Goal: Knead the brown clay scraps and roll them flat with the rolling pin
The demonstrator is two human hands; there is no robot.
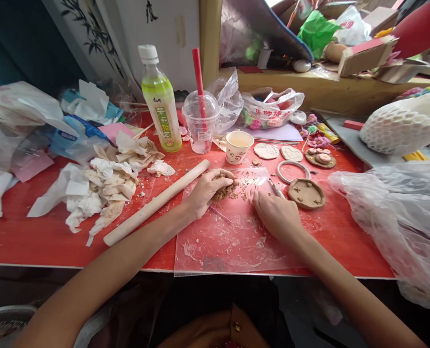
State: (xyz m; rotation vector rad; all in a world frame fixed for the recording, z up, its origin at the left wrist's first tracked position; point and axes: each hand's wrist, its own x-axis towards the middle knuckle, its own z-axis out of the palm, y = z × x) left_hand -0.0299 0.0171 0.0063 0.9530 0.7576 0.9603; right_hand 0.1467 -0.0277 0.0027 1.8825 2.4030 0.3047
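1. Left grip (212, 189): thumb and fingers curve around a mass of brown clay (222, 193) and grasp it loosely. The clay sits at the upper left part of a transparent sheet (233, 246).
2. Right grip (277, 213): fingers are curled inward, palm down, over the right part of the sheet. A slim tool (276, 188) shows just beyond the knuckles; whether the grip encloses it cannot be told.
3. Between the grips: loose clay crumbs (244, 188) lie scattered on the sheet. A thin purple stick (221, 214) lies just below the left grip.
4. Right of the right grip: a round clay dish (307, 194) with a raised rim lies flat. A pale ring (280, 167) lies behind it.
5. Left of the left grip: a wooden roller (157, 203) lies diagonally, its far end near the hand.
6. Behind the sheet: a paper cup (239, 150), a domed plastic cup (200, 128) with a red straw (198, 72), and a bottle (160, 104) stand upright.
7. Outer left: crumpled tissues (102, 183) lie heaped on the red bench (37, 237).
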